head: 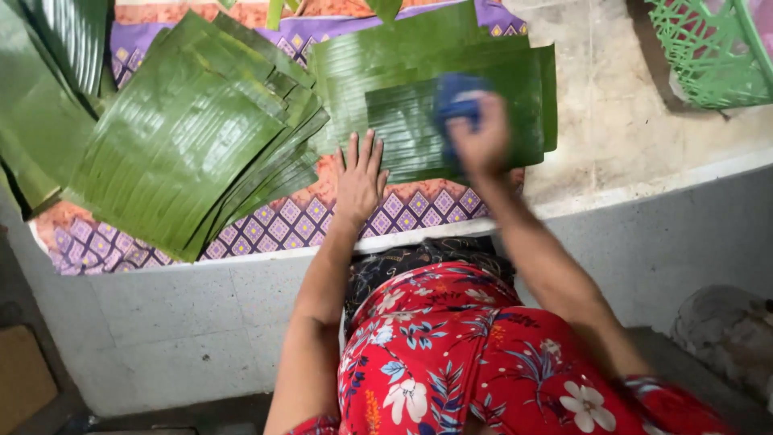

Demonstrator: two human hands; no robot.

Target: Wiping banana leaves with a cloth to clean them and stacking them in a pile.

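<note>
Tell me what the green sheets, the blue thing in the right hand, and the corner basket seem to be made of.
Green sheets: banana leaf by the look, glossy, with fine parallel ribs and cut straight edges. Blue thing under the right hand: probably soft cloth, matte and bunched, though blurred. Basket: likely moulded plastic, uniform green open lattice. The left hand lies flat at the sheet's edge.

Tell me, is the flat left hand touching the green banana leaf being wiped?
Touching. The head view shows the left hand lying flat with its fingertips overlapping the near edge of the green banana leaf.
</note>
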